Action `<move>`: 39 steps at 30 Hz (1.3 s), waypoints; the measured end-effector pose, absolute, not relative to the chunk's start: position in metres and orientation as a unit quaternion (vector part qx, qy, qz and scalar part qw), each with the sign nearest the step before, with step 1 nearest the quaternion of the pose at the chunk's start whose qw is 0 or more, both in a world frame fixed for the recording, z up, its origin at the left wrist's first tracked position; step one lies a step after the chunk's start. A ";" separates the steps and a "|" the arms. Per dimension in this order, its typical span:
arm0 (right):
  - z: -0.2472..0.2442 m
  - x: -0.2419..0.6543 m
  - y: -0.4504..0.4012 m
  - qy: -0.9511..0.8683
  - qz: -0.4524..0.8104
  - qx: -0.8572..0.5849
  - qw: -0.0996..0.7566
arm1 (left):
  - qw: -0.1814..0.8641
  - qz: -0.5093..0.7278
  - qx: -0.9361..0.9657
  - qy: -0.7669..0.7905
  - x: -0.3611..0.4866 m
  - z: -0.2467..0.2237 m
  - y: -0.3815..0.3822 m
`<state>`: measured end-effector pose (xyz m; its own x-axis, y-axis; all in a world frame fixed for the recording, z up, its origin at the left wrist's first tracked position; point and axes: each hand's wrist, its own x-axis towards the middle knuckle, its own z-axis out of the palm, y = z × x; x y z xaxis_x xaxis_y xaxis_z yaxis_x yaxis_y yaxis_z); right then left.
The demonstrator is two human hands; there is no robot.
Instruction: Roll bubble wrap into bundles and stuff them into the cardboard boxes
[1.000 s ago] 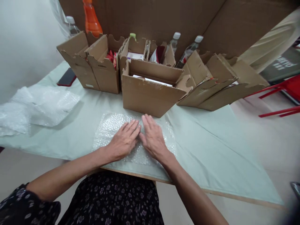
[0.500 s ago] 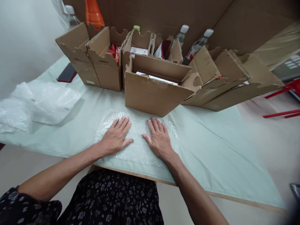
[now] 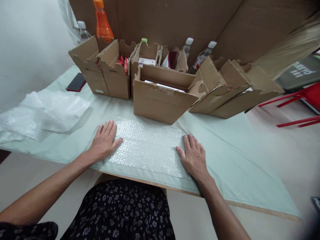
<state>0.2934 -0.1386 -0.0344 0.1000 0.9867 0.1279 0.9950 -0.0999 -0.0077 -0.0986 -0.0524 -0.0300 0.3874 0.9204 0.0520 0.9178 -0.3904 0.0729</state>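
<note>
A sheet of clear bubble wrap [image 3: 147, 146] lies flat on the pale green tablecloth [image 3: 237, 160], close to the table's front edge. My left hand [image 3: 104, 140] rests palm down on its left end, fingers stretched out and thumb apart. On the opposite end, my right hand [image 3: 193, 155] lies flat across the right edge of the sheet, its fingers also extended. Neither hand grips anything. Just behind the sheet stands an open cardboard box [image 3: 162, 103] with something white inside.
More open cardboard boxes [image 3: 116, 81] line the back, with bottles behind them, one an orange bottle [image 3: 103, 25]. Crumpled bubble wrap [image 3: 55, 111] lies at the left, near a dark phone [image 3: 76, 82]. A red chair [image 3: 308, 96] stands beyond the table's right side.
My hands have slid apart over the bubble wrap, the left one leftward and the right one rightward. More of the sheet shows between them. The camera view has shifted slightly.
</note>
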 end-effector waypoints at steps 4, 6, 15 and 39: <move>-0.022 0.269 -0.150 -0.681 -0.058 -0.724 0.093 | 0.006 0.086 0.865 0.495 -0.066 -0.015 -0.071; -0.017 0.244 -0.151 -0.723 -0.046 -0.682 0.101 | 0.006 0.094 0.896 0.435 -0.042 -0.010 -0.082; -0.040 0.266 -0.171 -0.742 -0.034 -0.666 0.064 | 0.033 0.010 0.908 0.418 -0.078 -0.031 -0.079; -0.010 0.284 -0.208 -0.768 -0.014 -0.593 0.242 | 0.099 0.092 0.944 0.302 -0.036 0.007 -0.112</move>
<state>0.2841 -0.2079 -0.0103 -0.1803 0.9038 0.3881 0.9175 0.2968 -0.2648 -0.0365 -0.1125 0.0071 0.8004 0.5884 0.1145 0.5518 -0.7979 0.2427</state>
